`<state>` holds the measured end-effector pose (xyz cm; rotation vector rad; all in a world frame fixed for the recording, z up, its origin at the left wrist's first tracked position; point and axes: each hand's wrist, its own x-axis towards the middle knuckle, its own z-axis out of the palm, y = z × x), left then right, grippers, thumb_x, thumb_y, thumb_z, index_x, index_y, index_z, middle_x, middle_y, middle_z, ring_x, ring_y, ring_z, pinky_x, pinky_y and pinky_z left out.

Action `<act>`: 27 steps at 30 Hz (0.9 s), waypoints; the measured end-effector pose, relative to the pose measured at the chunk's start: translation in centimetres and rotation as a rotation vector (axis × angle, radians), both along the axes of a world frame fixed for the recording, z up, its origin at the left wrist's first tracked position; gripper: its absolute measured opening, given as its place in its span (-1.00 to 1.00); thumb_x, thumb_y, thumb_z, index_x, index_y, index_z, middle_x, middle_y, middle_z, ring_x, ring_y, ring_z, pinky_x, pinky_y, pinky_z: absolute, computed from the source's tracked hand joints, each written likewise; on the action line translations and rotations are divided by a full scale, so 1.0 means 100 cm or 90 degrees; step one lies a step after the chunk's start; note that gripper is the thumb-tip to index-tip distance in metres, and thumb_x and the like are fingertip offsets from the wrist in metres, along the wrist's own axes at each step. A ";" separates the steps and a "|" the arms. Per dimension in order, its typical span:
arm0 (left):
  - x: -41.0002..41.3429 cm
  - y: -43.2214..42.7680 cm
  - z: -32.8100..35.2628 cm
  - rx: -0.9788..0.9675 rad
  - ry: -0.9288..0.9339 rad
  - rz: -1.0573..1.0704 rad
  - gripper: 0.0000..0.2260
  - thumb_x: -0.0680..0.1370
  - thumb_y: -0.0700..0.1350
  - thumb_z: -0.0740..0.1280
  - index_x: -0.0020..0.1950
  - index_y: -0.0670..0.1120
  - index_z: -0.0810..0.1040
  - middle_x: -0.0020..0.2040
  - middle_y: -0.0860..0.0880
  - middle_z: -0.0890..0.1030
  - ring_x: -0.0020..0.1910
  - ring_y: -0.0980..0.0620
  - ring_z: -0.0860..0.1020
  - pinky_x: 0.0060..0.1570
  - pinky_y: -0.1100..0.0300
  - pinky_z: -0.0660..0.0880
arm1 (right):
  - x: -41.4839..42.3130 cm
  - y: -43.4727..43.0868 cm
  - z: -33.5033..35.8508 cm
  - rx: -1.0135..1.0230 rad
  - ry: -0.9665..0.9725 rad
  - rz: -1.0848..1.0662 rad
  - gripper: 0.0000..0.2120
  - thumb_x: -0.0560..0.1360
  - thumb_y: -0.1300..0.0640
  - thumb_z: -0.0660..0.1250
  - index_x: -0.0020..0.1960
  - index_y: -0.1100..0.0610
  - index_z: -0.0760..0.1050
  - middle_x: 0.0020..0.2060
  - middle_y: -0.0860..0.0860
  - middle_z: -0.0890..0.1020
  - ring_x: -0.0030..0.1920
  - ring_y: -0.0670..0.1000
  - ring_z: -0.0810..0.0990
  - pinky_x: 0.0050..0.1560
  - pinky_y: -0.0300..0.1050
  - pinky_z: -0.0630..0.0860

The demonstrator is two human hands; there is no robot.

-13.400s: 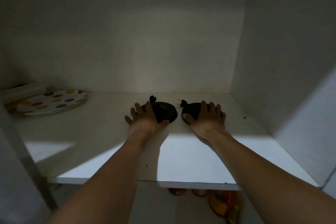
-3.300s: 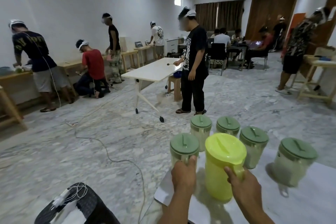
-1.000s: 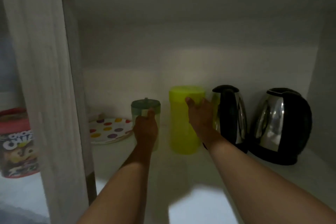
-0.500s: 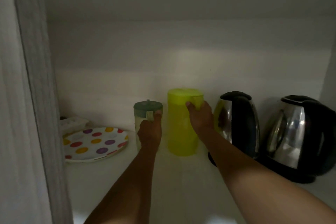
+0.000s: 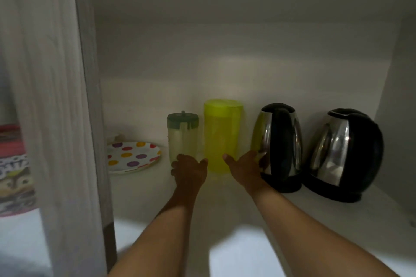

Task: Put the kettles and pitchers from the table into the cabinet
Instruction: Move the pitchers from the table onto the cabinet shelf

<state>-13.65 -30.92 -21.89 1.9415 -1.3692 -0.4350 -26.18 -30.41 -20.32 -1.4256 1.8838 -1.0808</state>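
Note:
On the cabinet shelf (image 5: 227,207) a small clear pitcher with a green lid (image 5: 182,135) stands upright beside a taller yellow pitcher (image 5: 221,132). To their right are two steel-and-black kettles (image 5: 279,141) (image 5: 344,153) on black bases. My left hand (image 5: 189,171) is low at the foot of the green-lidded pitcher. In front of the yellow pitcher's base, my right hand (image 5: 244,168) has its fingers spread and its outer fingers reach the nearer kettle. Neither hand grips anything.
A polka-dot plate (image 5: 132,156) lies left of the pitchers, near the back wall. A grey cabinet divider (image 5: 90,96) rises at the left, with a red printed container (image 5: 13,171) beyond it. The cabinet's right wall stands close to the far kettle.
Both hands let go of the pitcher handles and dropped to the shelf in front of them. The pitchers stand where they were set.

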 end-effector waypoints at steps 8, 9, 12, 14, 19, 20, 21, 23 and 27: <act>-0.023 0.109 0.019 -0.195 -0.256 -0.039 -0.57 0.63 0.04 0.21 0.31 -0.28 0.39 0.29 -0.26 0.44 0.31 -0.25 0.40 0.32 -0.04 0.31 | -0.020 0.093 -0.004 -0.101 0.194 -0.016 -0.35 0.58 -0.25 0.16 0.55 0.03 0.11 0.48 0.22 0.30 0.47 0.29 0.27 0.39 0.24 0.31; -0.024 0.127 0.019 -0.215 -0.280 -0.035 -0.58 0.63 0.03 0.21 0.30 -0.28 0.40 0.27 -0.27 0.46 0.28 -0.25 0.42 0.31 -0.03 0.32 | -0.021 0.107 -0.003 -0.114 0.207 -0.014 -0.37 0.58 -0.24 0.15 0.55 0.01 0.13 0.48 0.22 0.29 0.47 0.29 0.25 0.39 0.27 0.29; -0.019 0.183 0.021 -0.237 -0.277 -0.036 -0.63 0.64 0.00 0.20 0.30 -0.26 0.39 0.26 -0.26 0.46 0.25 -0.24 0.44 0.28 -0.03 0.33 | -0.013 0.151 -0.005 -0.129 0.216 0.007 -0.43 0.58 -0.22 0.15 0.51 -0.02 0.18 0.48 0.21 0.27 0.48 0.30 0.20 0.39 0.29 0.24; -0.008 0.218 0.020 -0.252 -0.294 -0.032 -0.62 0.64 -0.01 0.19 0.33 -0.25 0.39 0.29 -0.25 0.45 0.28 -0.22 0.42 0.31 -0.01 0.30 | -0.001 0.182 -0.007 -0.123 0.215 0.038 -0.45 0.60 -0.23 0.11 0.52 -0.04 0.18 0.50 0.19 0.24 0.49 0.28 0.17 0.41 0.29 0.22; 0.036 0.303 0.025 -0.246 -0.320 0.007 -0.52 0.65 0.04 0.17 0.48 -0.22 0.28 0.45 -0.19 0.35 0.46 -0.14 0.29 0.49 -0.08 0.19 | 0.040 0.255 -0.007 -0.139 0.240 0.126 -0.44 0.61 -0.24 0.05 0.56 -0.13 0.09 0.58 0.12 0.12 0.55 0.29 0.07 0.45 0.38 0.13; 0.048 0.320 0.026 -0.245 -0.327 0.024 -0.51 0.65 0.04 0.16 0.49 -0.21 0.26 0.48 -0.19 0.33 0.49 -0.14 0.26 0.51 -0.11 0.16 | 0.051 0.268 -0.005 -0.148 0.243 0.148 -0.43 0.61 -0.24 0.04 0.57 -0.14 0.07 0.59 0.10 0.08 0.56 0.28 0.03 0.46 0.39 0.10; 0.060 0.336 0.027 -0.242 -0.339 0.045 -0.49 0.65 0.05 0.16 0.51 -0.21 0.24 0.50 -0.19 0.30 0.51 -0.14 0.23 0.52 -0.14 0.14 | 0.063 0.281 -0.003 -0.155 0.242 0.172 -0.43 0.61 -0.24 0.03 0.58 -0.15 0.05 0.60 0.08 0.05 0.57 0.27 -0.01 0.47 0.39 0.06; 0.090 0.370 0.028 -0.225 -0.360 0.089 -0.46 0.64 0.06 0.16 0.54 -0.19 0.21 0.54 -0.18 0.26 0.54 -0.14 0.19 0.51 -0.21 0.10 | 0.092 0.308 0.000 -0.165 0.239 0.219 -0.44 0.62 -0.24 0.02 0.58 -0.15 0.03 0.61 0.07 0.01 0.59 0.26 -0.07 0.49 0.40 -0.01; 0.163 0.446 0.025 -0.168 -0.379 0.184 -0.38 0.64 0.13 0.13 0.60 -0.14 0.07 0.61 -0.14 0.11 0.60 -0.12 0.06 0.48 -0.31 -0.02 | 0.170 0.366 -0.001 -0.175 0.248 0.313 -0.43 0.62 -0.25 0.01 0.58 -0.19 -0.01 0.62 0.05 -0.04 0.59 0.26 -0.11 0.49 0.40 -0.08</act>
